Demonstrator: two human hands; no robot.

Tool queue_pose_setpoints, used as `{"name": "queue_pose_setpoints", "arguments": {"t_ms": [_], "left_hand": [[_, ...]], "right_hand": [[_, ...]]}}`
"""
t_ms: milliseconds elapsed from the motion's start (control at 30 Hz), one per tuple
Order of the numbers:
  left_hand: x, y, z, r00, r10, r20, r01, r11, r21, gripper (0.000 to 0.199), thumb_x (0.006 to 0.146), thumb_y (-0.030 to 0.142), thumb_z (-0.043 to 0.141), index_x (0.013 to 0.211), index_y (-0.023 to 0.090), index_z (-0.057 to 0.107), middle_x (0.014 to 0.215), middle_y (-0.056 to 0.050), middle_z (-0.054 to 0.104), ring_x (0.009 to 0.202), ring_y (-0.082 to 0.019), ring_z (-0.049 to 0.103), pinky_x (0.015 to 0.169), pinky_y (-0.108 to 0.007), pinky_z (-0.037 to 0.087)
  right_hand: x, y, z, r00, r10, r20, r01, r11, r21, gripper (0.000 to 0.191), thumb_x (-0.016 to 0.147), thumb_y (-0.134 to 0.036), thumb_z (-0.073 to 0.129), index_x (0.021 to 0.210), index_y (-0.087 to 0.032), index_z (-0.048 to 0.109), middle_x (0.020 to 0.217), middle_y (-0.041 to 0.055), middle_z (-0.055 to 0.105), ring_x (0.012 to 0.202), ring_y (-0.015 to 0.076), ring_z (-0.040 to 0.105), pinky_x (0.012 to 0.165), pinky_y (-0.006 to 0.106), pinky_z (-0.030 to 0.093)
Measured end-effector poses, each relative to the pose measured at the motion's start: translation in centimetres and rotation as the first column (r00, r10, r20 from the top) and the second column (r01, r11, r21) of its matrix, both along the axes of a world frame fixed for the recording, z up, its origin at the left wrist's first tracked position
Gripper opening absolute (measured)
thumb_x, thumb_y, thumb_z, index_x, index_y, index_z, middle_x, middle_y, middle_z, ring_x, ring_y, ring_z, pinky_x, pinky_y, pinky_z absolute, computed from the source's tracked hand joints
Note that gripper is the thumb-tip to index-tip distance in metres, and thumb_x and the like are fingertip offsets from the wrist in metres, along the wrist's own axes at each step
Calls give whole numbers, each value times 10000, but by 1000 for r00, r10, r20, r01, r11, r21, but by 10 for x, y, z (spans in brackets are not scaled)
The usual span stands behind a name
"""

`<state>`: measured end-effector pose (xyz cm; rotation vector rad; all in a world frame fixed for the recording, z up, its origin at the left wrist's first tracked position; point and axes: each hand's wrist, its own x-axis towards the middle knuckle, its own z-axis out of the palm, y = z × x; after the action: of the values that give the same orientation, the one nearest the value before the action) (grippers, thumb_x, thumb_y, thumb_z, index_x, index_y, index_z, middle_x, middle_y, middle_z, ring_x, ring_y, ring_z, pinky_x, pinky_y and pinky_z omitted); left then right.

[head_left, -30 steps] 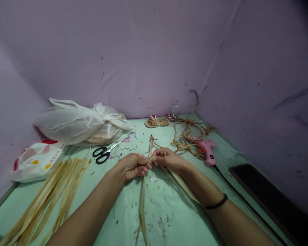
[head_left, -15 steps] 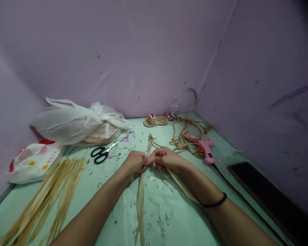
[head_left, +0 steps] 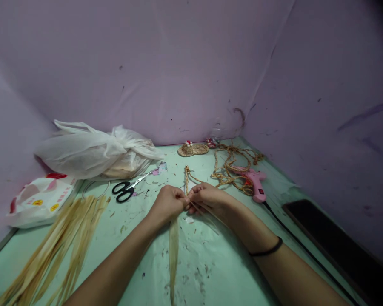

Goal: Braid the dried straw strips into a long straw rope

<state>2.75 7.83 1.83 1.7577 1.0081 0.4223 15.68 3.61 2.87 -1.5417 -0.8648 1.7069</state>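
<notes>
My left hand [head_left: 170, 203] and my right hand [head_left: 209, 199] meet at the middle of the table, fingers closed in a pinch. Between them they grip pale dried-fibre strips. One wide fibre strip [head_left: 173, 255] hangs down from under my left hand. Thinner strands [head_left: 209, 216] run out below my right hand toward its wrist. Just beyond my fingertips, a twisted straw cord [head_left: 187, 176] loops up to a small point on the table, and its other length runs right, behind my right hand. My fingers hide the exact spot where strips and cord join.
Left are a bundle of loose fibre strips [head_left: 64, 242], black-handled scissors [head_left: 127, 191], a printed packet [head_left: 44, 199] and a white plastic bag [head_left: 98, 151]. A small woven slipper [head_left: 194, 149] lies at the back. Right are tangled cord [head_left: 231, 163], a pink glue gun [head_left: 258, 185] and a dark phone-like slab [head_left: 325, 238].
My hands stay at the same place, fingers shifted slightly. The strip under my right forearm has moved, and thin strands now show below that hand. The left strip hangs straighter.
</notes>
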Motion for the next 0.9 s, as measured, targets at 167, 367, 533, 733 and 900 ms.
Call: {"name": "queue_pose_setpoints", "arguments": {"t_ms": [167, 367, 533, 733, 900], "left_hand": [[0, -2, -5, 996, 18, -91, -3, 987, 163, 172, 608, 238, 524, 502, 113, 575, 455, 14, 474, 460, -71, 375, 441, -187, 241], [1, -5, 7, 999, -2, 42, 10, 985, -170, 241, 630, 323, 531, 486, 132, 502, 393, 35, 416, 362, -43, 282, 388, -193, 180], [3, -5, 7, 987, 154, 36, -128, 911, -393, 115, 544, 189, 516, 451, 142, 468, 322, 56, 350, 296, -29, 207, 354, -201, 109], [2, -1, 6, 977, 194, 84, -149, 915, -376, 56, 494, 154, 510, 459, 117, 534, 316, 50, 361, 313, -26, 225, 359, -191, 118], [-2, 3, 8, 983, 165, 82, -124, 923, -365, 57, 500, 169, 508, 475, 123, 528, 327, 53, 359, 322, -28, 224, 364, -188, 121]], "right_hand": [[-1, 1, 2, 998, -32, 49, 34, 999, -33, 144, 578, -11, 460, 524, -144, 468, 371, -23, 521, 339, 71, 471, 359, 160, 380], [5, 2, 0, 990, -14, 143, 3, 997, 75, 148, 607, -26, 492, 515, -141, 473, 369, -66, 445, 323, 34, 369, 348, 150, 376], [1, 2, -7, 972, -23, 233, -8, 991, 133, 149, 605, -26, 506, 517, -144, 480, 388, -48, 483, 352, 53, 429, 372, 160, 381], [6, -1, 3, 990, -36, 138, 18, 992, 126, 122, 630, -64, 520, 520, -110, 546, 402, -24, 510, 360, 44, 418, 381, 150, 345], [18, -3, 11, 996, 61, -62, -55, 994, 89, 29, 623, -98, 579, 614, -97, 607, 566, 13, 608, 509, 75, 544, 542, 195, 454]]}}
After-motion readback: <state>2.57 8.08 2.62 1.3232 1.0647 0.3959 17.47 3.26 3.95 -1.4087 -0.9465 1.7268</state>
